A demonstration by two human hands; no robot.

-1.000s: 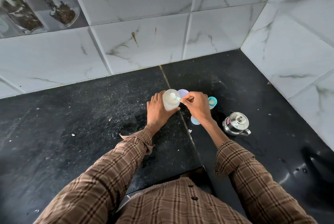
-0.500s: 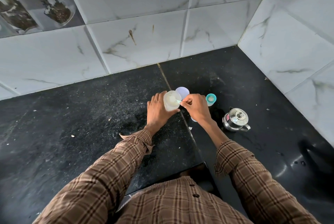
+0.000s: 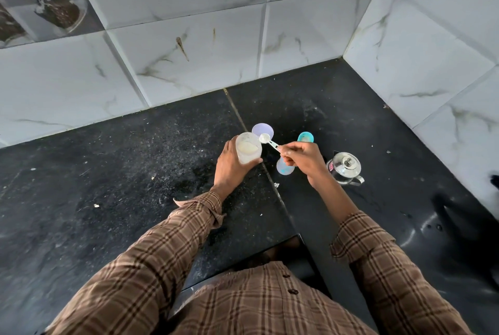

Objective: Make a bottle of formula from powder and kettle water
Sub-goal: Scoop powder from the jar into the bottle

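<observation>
Frosted bottle (image 3: 248, 148) (pale powder inside) sits gripped in the left hand (image 3: 229, 164); beside it, the right hand (image 3: 302, 157) pinches a scoop (image 3: 267, 140).

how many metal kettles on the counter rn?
1. The steel kettle stands on the black counter, beside the right hand on its outer side. None other visible.
</observation>
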